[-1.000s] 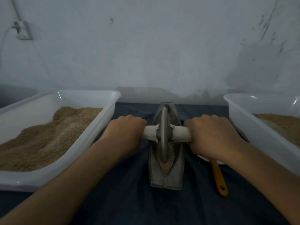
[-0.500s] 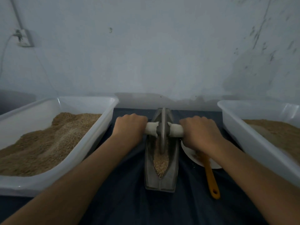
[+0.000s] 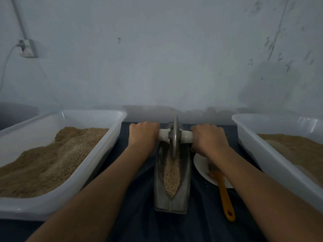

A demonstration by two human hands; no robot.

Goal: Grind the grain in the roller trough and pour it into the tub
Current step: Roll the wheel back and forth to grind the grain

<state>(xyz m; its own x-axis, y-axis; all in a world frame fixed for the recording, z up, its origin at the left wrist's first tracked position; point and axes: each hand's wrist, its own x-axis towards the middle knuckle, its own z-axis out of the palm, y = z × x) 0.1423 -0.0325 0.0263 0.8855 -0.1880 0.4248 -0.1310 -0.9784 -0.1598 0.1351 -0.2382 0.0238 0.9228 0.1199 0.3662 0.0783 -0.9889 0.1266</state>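
Observation:
A grey boat-shaped roller trough (image 3: 172, 202) lies lengthwise on the dark cloth, with pale grain (image 3: 172, 177) along its groove. A metal roller disc (image 3: 175, 137) on a white axle stands at the trough's far end. My left hand (image 3: 143, 135) is shut on the axle's left end and my right hand (image 3: 208, 138) on its right end. A white tub (image 3: 97, 165) at the left holds a heap of brown grain. A second white tub (image 3: 258, 151) with grain stands at the right.
A white plate (image 3: 202, 167) lies right of the trough, under my right forearm, with an orange-handled brush (image 3: 224, 194) resting on it. A pale wall rises just behind the table. A wall socket (image 3: 27, 48) with a cable sits at upper left.
Both hands have pushed the roller away from me, from the trough's middle to its far end, uncovering the grain in the near part of the groove.

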